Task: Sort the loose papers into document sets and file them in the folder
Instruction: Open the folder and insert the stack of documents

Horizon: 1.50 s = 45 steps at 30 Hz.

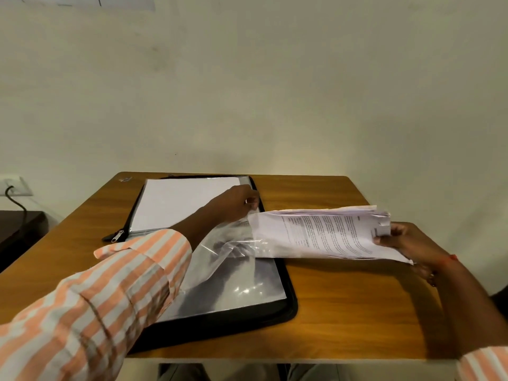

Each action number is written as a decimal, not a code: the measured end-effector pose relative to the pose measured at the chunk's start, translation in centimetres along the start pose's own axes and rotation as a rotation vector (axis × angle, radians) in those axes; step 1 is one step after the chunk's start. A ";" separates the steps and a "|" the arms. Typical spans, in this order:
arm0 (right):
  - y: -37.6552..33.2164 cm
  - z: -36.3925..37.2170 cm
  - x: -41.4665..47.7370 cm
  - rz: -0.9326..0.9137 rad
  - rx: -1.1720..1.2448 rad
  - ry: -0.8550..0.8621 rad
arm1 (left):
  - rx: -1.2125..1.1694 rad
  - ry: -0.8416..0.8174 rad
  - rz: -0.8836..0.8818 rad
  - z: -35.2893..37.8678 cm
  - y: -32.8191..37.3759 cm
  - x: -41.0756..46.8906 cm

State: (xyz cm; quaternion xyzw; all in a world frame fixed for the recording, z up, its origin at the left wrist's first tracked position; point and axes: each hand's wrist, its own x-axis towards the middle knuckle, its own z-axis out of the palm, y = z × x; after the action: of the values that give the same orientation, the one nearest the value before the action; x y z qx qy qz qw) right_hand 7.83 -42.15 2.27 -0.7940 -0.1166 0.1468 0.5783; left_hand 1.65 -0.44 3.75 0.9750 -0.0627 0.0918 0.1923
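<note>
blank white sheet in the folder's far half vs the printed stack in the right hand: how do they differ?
Pose: the blank white sheet lies flat in the black zip folder; the printed paper stack is held up, bowed, pinched by the right hand.
Face: the sheet shows no print; the stack's top page is dense text.
Edges: the sheet's are clean; the stack's fan unevenly.
Both are white paper.

A left hand (238, 202) lifts a clear sleeve (220, 251) in the open folder (286, 306); right hand (406, 240) holds printed papers (324, 232) beside it.
</note>
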 end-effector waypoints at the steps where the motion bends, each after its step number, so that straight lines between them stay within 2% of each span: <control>1: -0.1 0.1 0.2 0.009 0.000 -0.017 | 0.007 -0.013 0.014 0.0 0.4 0.0; 5: -1.0 0.3 0.8 0.046 0.024 -0.118 | 0.141 -0.079 0.078 0.6 2.0 -0.4; 8: -1.3 0.3 1.3 0.060 -0.025 -0.167 | 0.220 -0.024 0.103 0.8 2.3 -1.0; 16: -1.3 -0.1 1.0 0.121 0.015 -0.175 | 0.029 0.107 -0.019 0.6 2.4 -4.5; 22: -1.1 0.1 1.8 0.153 -0.036 -0.149 | -0.045 0.049 -0.141 2.9 3.8 -12.0; 28: -0.7 0.8 2.0 0.279 -0.016 -0.201 | -0.018 -0.072 -0.154 4.7 8.3 -18.4; 34: 0.5 0.6 2.1 0.301 -0.066 -0.184 | 0.109 0.043 -0.128 7.2 8.8 -18.6; 37: 0.4 1.1 2.0 0.274 -0.129 -0.184 | 0.094 0.117 -0.136 7.2 9.2 -18.2; 43: 0.1 1.9 2.1 0.248 -0.124 -0.222 | 0.111 0.050 -0.063 8.0 9.3 -17.7; 45: 0.1 1.8 2.2 0.224 -0.069 -0.177 | 0.119 0.057 -0.043 8.2 9.2 -17.8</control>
State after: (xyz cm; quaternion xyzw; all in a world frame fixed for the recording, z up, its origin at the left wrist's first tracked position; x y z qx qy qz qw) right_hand 9.23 -39.82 1.49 -0.8054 -0.0831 0.2758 0.5181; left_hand -15.91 -10.46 -3.99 0.9828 -0.0309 0.1190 0.1378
